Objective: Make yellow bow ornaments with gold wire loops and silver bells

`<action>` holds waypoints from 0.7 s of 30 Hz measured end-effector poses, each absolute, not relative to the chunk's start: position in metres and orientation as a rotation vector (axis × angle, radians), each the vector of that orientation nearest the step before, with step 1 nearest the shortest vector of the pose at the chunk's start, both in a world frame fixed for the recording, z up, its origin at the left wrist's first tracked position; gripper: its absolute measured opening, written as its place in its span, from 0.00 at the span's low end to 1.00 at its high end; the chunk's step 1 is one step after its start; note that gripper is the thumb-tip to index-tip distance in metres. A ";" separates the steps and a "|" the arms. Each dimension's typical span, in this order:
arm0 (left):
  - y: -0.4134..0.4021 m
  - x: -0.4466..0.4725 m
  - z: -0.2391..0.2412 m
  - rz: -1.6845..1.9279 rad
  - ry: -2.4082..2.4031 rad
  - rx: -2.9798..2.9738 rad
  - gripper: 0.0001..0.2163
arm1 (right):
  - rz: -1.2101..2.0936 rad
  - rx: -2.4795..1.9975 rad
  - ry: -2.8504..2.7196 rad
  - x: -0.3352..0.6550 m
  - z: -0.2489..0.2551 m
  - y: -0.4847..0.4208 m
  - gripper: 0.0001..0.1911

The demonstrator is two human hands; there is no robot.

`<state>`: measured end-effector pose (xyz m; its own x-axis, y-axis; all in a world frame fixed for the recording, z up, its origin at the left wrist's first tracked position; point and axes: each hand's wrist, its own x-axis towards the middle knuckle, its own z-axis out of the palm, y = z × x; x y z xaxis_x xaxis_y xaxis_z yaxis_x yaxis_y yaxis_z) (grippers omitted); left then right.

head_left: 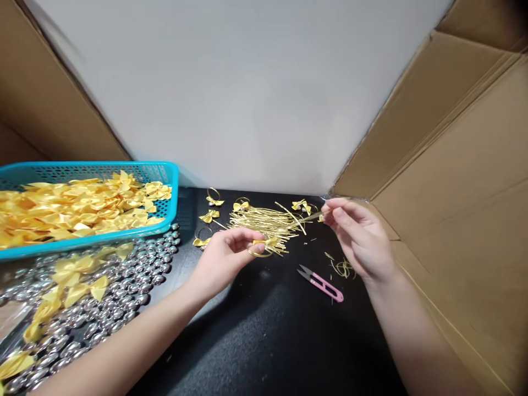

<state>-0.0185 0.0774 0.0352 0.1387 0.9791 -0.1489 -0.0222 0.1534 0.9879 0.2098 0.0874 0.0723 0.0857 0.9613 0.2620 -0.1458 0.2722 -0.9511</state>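
My left hand [229,250] pinches a small yellow ribbon bow [271,242] between thumb and fingers. A thin gold loop hangs under that bow. My right hand [361,236] is raised to the right, thumb and fingertips closed on the end of a gold twist tie [312,217] that slants down to the left. Behind my left hand lies a pile of gold twist ties [259,220]. Bows with gold loops lie around the pile, among them one bow [214,201] at the back left and another bow [303,207] near my right hand.
Pink thread snips [326,287] lie on the black table [247,341], with gold offcuts [343,268] beside them. At left stands a turquoise basket [175,192] full of yellow bows. Silver beads [119,302] spread before it, some bows on top. Cardboard walls [466,143] flank the table.
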 end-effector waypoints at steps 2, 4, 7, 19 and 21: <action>0.076 -0.018 0.034 1.007 1.142 1.154 0.09 | 1.020 -0.898 -1.171 0.209 0.075 0.085 0.10; 0.075 -0.018 0.034 0.990 1.137 1.164 0.10 | 1.054 -0.870 -1.167 0.208 0.077 0.082 0.09; 0.073 -0.017 0.035 0.928 1.107 1.190 0.09 | 1.123 -0.876 -1.205 0.203 0.073 0.078 0.08; 0.071 -0.022 0.041 0.786 0.861 1.306 0.09 | 1.104 -1.095 -1.680 0.184 0.056 0.072 0.02; 0.071 -0.022 0.041 0.781 0.820 1.263 0.08 | 1.041 -1.051 -1.599 0.187 0.057 0.076 0.02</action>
